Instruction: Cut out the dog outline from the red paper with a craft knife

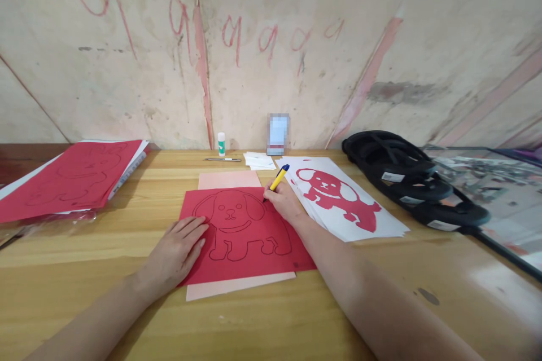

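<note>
A sheet of red paper (249, 229) with a dog outlined in dark lines lies in front of me, on top of a pale pink sheet (228, 180). My left hand (180, 248) rests flat on the red paper's left edge, fingers stretched out and holding nothing. In my right hand (283, 201) is a yellow pen (278, 179) with a blue end, gripped between the fingers. Its tip touches the paper, or is very close to it, beside the dog's right ear.
White sheets (359, 228) with a red paper-cut dog lie to the right, next to black headgear-like objects (406, 180). A red-topped paper stack (76, 175) is at left. By the wall stand a glue stick (221, 144) and a phone (278, 134); near them are white paper pieces (259, 161).
</note>
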`<state>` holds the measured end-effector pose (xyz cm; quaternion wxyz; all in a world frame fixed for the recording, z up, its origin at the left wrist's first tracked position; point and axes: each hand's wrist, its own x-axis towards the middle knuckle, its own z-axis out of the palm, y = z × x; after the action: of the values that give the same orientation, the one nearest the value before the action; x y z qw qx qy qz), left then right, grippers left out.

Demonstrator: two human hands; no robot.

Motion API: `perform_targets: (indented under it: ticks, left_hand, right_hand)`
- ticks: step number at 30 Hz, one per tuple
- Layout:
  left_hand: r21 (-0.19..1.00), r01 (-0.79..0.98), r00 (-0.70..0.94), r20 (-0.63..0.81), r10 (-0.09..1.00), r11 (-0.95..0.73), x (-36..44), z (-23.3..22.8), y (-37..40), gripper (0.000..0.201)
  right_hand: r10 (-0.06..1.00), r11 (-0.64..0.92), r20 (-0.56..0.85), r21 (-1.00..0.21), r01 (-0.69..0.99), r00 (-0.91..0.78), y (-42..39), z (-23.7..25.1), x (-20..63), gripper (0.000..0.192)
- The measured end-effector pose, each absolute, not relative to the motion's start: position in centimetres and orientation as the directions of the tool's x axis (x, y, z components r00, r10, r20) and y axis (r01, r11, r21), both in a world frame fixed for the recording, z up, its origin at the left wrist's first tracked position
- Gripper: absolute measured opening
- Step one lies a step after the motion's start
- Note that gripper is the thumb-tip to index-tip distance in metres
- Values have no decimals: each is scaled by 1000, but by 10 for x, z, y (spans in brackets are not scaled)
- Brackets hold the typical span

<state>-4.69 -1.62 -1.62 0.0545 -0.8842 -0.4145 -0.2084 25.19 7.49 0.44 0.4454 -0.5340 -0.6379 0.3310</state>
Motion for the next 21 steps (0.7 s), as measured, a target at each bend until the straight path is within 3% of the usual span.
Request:
perform_targets:
  ticks: [21]
  left_hand:
    - [88,758,564,409,717,-646,-48,-19,-15,34]
  right_hand:
    - [973,225,229,-876,426,-43,74,7,252,7]
